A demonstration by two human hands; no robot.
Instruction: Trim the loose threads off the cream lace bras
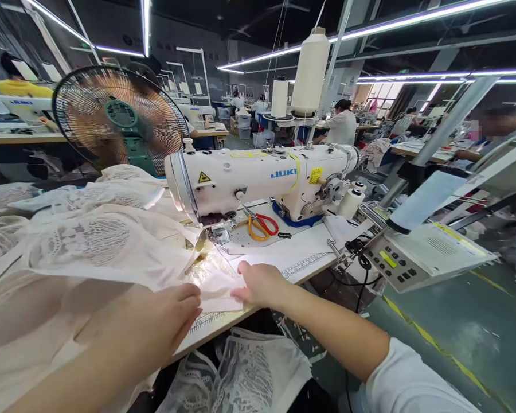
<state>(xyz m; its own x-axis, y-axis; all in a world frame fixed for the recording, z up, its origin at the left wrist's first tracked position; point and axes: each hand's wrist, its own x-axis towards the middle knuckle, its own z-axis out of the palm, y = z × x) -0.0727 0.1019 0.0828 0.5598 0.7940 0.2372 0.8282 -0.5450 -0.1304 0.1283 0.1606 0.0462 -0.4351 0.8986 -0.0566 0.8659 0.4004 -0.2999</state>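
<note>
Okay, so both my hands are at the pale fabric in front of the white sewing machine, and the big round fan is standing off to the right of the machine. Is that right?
Not quite: the big round fan stands to the left of the white sewing machine, as the head view shows. Your left hand and right hand are indeed at the pale fabric.

The sewing head (234, 179) blocks the far side; the table's right front (303, 267) lies open.
</note>
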